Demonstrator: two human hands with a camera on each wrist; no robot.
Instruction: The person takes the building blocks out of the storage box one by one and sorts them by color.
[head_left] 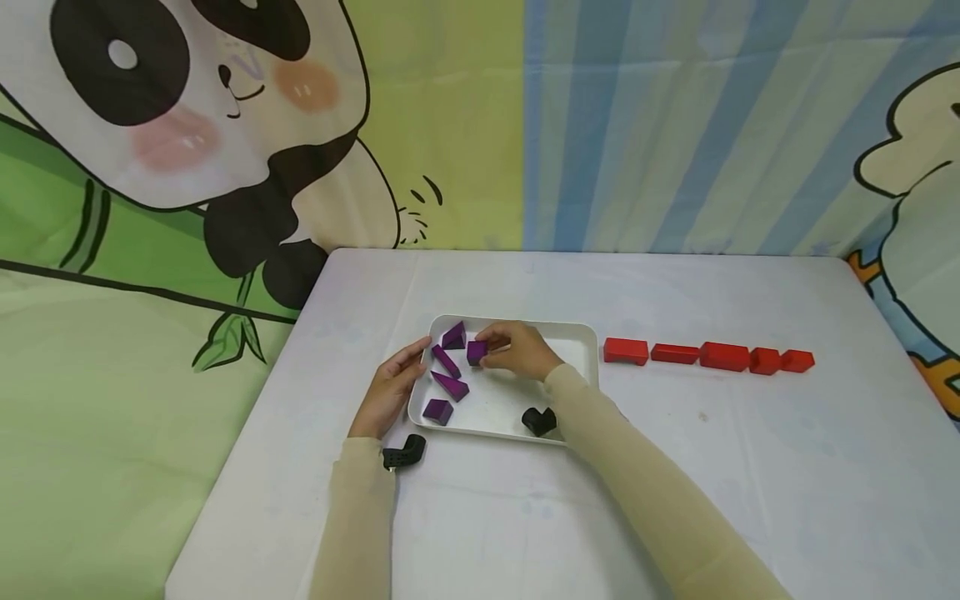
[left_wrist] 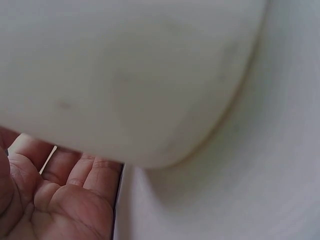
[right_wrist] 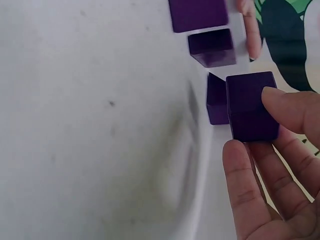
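My right hand point(head_left: 521, 350) pinches a purple cube-like block point(head_left: 476, 354) between thumb and fingers above the left part of a white tray point(head_left: 495, 408). In the right wrist view the held block point(right_wrist: 246, 110) shows two faces, with the thumb on one side. My left hand point(head_left: 388, 392) rests against the tray's left edge, fingers along the outside of the rim. From the left wrist view, the tray's wall covers its fingertips. Around the held block lie a purple triangular block point(head_left: 454, 337), two slim purple wedges point(head_left: 446, 362) and, nearer me, another purple block point(head_left: 438, 411).
Right of the tray, several red blocks point(head_left: 723, 357) stand in a row across the white table point(head_left: 712, 467). A black wrist device point(head_left: 405, 452) is beside the left wrist, another point(head_left: 538, 422) by the right forearm. A printed curtain point(head_left: 450, 125) hangs behind the table.
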